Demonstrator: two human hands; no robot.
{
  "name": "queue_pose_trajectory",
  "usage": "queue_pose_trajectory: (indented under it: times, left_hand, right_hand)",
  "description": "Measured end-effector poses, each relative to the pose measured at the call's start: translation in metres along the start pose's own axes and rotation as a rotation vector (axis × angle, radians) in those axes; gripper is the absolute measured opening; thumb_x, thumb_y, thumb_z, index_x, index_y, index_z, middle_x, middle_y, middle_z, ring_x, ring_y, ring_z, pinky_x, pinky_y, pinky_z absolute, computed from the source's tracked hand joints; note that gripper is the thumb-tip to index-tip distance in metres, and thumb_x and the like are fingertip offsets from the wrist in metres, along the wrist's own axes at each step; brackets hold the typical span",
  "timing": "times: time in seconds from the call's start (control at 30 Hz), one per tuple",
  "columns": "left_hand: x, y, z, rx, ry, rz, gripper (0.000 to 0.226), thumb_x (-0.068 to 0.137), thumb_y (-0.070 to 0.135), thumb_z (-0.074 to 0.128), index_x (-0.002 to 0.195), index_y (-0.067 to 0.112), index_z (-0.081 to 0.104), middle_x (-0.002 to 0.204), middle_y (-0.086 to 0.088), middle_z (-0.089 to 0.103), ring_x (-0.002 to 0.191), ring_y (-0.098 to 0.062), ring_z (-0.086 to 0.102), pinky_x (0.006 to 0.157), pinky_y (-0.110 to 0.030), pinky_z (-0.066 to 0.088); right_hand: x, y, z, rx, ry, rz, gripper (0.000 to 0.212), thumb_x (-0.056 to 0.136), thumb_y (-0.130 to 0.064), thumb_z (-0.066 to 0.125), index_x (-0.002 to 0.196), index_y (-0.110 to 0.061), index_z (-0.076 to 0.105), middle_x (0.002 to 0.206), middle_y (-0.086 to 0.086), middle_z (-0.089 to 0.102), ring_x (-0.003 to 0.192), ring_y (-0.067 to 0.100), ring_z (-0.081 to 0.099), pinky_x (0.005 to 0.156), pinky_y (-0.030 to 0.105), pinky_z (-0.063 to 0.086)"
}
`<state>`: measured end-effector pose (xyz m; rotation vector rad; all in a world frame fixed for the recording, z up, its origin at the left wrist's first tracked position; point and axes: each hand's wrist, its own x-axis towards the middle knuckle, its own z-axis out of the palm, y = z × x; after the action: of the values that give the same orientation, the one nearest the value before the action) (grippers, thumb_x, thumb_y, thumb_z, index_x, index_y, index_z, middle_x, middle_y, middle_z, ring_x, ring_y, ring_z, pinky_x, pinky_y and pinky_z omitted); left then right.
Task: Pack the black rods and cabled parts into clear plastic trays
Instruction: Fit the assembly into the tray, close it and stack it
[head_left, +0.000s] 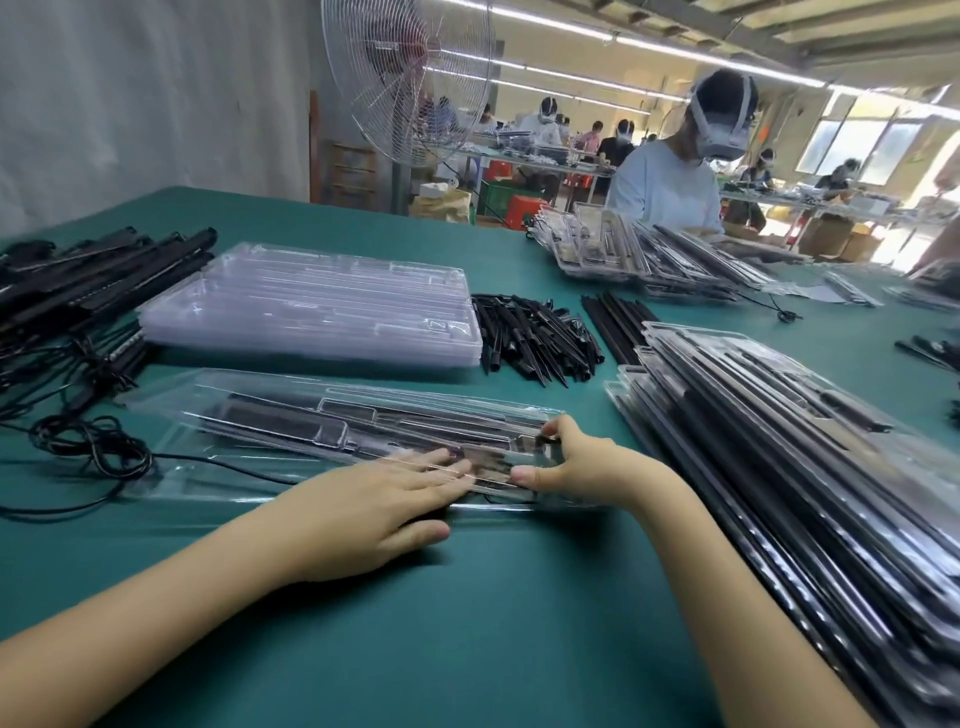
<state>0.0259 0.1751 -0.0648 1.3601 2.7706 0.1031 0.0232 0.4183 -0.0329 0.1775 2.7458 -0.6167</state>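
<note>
Left fingers (441, 462): straight, held together, laid flat on the long clear plastic tray (249, 410) and pressing its near edge down. They grasp nothing.

Right fingers (550, 428): curled. Forefinger tip and thumb bracket the tray's right end pocket and clamp the plastic there. A small dark piece sits under the forefinger; I can't tell whether it is pinched too.

Left hand (374, 514): palm down, forearm low over the green cloth-covered surface (493, 623), coming in from the lower left. Right hand (571, 462): tipped up on its edge, forearm coming in from the lower right.

The tray lies crosswise just before the person. Black rods sit in its channels, and a thin black cable (234, 467) trails out to the left, toward a loose coil.

My read: this tray is being finished, with the end piece being seated while the left hand steadies the plastic. The next move likely needs the trailing cable gathered in. The tray can then join the slumped stack of filled clear trays (779, 441) to the right.

Supplies nearby: a stack of empty clear moulded trays (311, 306) and a heap of short black pointed rods (535, 338).
</note>
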Motion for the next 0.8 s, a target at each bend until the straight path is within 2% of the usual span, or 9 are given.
queue_pose_trajectory:
  times: [0.13, 0.23, 0.3, 0.37, 0.47, 0.53, 0.6, 0.7, 0.8]
  left_hand:
    - [-0.035, -0.004, -0.01, 0.02, -0.025, 0.04, 0.076, 0.077, 0.069, -0.009, 0.146, 0.048, 0.014, 0.142, 0.038, -0.005, 0.125, 0.027, -0.013, 0.108, -0.003, -0.007]
    - [-0.048, 0.003, -0.028, -0.13, 0.173, 0.076, 0.053, 0.089, 0.058, 0.023, 0.122, 0.041, 0.061, 0.128, 0.035, 0.049, 0.113, 0.025, 0.042, 0.099, -0.012, 0.039]
    - [-0.048, -0.001, -0.038, -0.329, 0.438, 0.067, 0.035, 0.089, 0.046, 0.043, 0.103, 0.033, 0.072, 0.104, 0.032, 0.066, 0.094, 0.016, 0.06, 0.081, -0.01, 0.047]
    - [-0.035, -0.009, -0.046, -0.435, 0.513, -0.029, 0.034, 0.089, 0.049, 0.043, 0.115, 0.042, 0.064, 0.118, 0.04, 0.055, 0.11, 0.018, 0.051, 0.091, -0.002, 0.036]
    - [-0.006, -0.028, -0.031, -0.145, 0.254, -0.238, 0.05, 0.096, 0.057, 0.021, 0.143, 0.049, 0.007, 0.152, 0.027, -0.001, 0.141, 0.008, -0.004, 0.116, -0.017, 0.001]
    - [0.002, -0.037, -0.007, 0.043, 0.072, -0.355, 0.051, 0.092, 0.062, 0.007, 0.134, 0.052, -0.021, 0.151, 0.02, -0.02, 0.141, -0.005, -0.021, 0.117, -0.034, -0.01]
    - [0.004, -0.04, 0.008, 0.032, 0.092, -0.394, 0.05, 0.083, 0.071, -0.01, 0.126, 0.057, -0.03, 0.15, 0.02, -0.024, 0.139, -0.006, -0.025, 0.115, -0.038, -0.013]
    - [0.001, -0.042, 0.013, 0.025, 0.139, -0.369, 0.053, 0.07, 0.074, -0.018, 0.12, 0.064, -0.031, 0.147, 0.024, -0.026, 0.134, -0.003, -0.029, 0.114, -0.036, -0.015]
    - [0.001, -0.043, 0.013, 0.024, 0.142, -0.387, 0.052, 0.073, 0.075, -0.019, 0.123, 0.062, -0.029, 0.146, 0.025, -0.025, 0.134, -0.002, -0.029, 0.115, -0.037, -0.014]
  right_hand:
    - [-0.001, -0.002, 0.004, 0.037, 0.007, 0.023, 0.079, 0.072, -0.066, 0.063, 0.131, -0.026, 0.03, 0.137, 0.018, 0.036, 0.118, 0.029, 0.039, 0.096, 0.042, 0.035]
    - [-0.003, -0.005, 0.007, 0.045, 0.032, 0.007, 0.078, 0.074, -0.061, 0.066, 0.131, -0.021, 0.031, 0.108, 0.004, 0.04, 0.121, 0.026, 0.034, 0.087, 0.039, 0.033]
    - [-0.005, -0.007, 0.008, 0.048, 0.047, -0.006, 0.077, 0.075, -0.059, 0.066, 0.131, -0.018, 0.032, 0.098, 0.0, 0.033, 0.118, 0.024, 0.032, 0.084, 0.037, 0.031]
    - [-0.004, -0.009, 0.009, 0.05, 0.048, -0.007, 0.076, 0.077, -0.057, 0.066, 0.131, -0.016, 0.032, 0.099, 0.0, 0.035, 0.117, 0.024, 0.032, 0.085, 0.037, 0.031]
    - [-0.003, -0.008, 0.012, -0.006, 0.072, -0.019, 0.079, 0.079, -0.057, 0.063, 0.137, -0.016, 0.029, 0.142, 0.003, 0.032, 0.129, 0.028, 0.029, 0.099, 0.04, 0.032]
    - [-0.004, -0.004, 0.016, -0.01, 0.129, -0.019, 0.081, 0.076, -0.06, 0.063, 0.14, -0.024, 0.029, 0.156, 0.002, 0.009, 0.138, 0.028, 0.021, 0.108, 0.042, 0.025]
    - [-0.006, 0.002, 0.017, -0.017, 0.183, -0.021, 0.081, 0.074, -0.065, 0.062, 0.142, -0.035, 0.031, 0.157, 0.004, 0.01, 0.14, 0.027, 0.016, 0.111, 0.043, 0.02]
    - [-0.002, 0.011, 0.012, 0.17, 0.303, -0.008, 0.062, 0.082, -0.053, 0.062, 0.138, -0.031, 0.044, 0.135, 0.009, 0.049, 0.117, 0.024, 0.047, 0.101, 0.037, 0.037]
    - [-0.001, 0.02, 0.005, 0.541, 0.341, 0.093, 0.041, 0.085, -0.028, 0.069, 0.116, -0.006, 0.054, 0.084, 0.01, 0.064, 0.059, 0.017, 0.052, 0.055, 0.03, 0.047]
